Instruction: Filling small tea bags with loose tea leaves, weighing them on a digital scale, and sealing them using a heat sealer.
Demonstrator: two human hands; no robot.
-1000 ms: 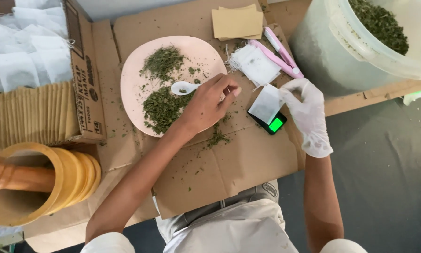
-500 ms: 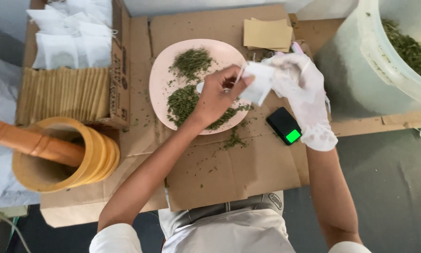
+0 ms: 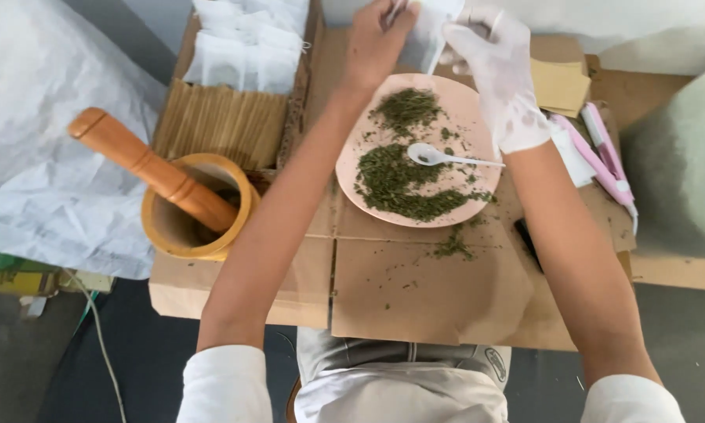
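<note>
Both hands are raised beyond the far rim of a pink plate (image 3: pixel 352 168) at the top of the view. My bare left hand (image 3: pixel 377 39) pinches the edge of a small white pouch (image 3: pixel 427 35). My right hand (image 3: pixel 497 74), in a white glove, grips the same pouch from the right. Loose dried green herbs (image 3: pixel 399 184) lie in two heaps on the plate. A white plastic spoon (image 3: pixel 438 157) rests among them, untouched.
A wooden mortar (image 3: pixel 176 231) with a pestle (image 3: pixel 144 168) stands at the left. Behind it a cardboard box (image 3: pixel 227 117) holds brown envelopes and white pouches (image 3: pixel 246 47). A pink tool (image 3: pixel 607 160) and tan envelopes (image 3: pixel 560 86) lie at the right. Cardboard (image 3: pixel 415 290) covers the table.
The spoon left my left hand and now lies on the plate. Both hands lifted the white pouch up and away past the plate. The camera view shifted right.
</note>
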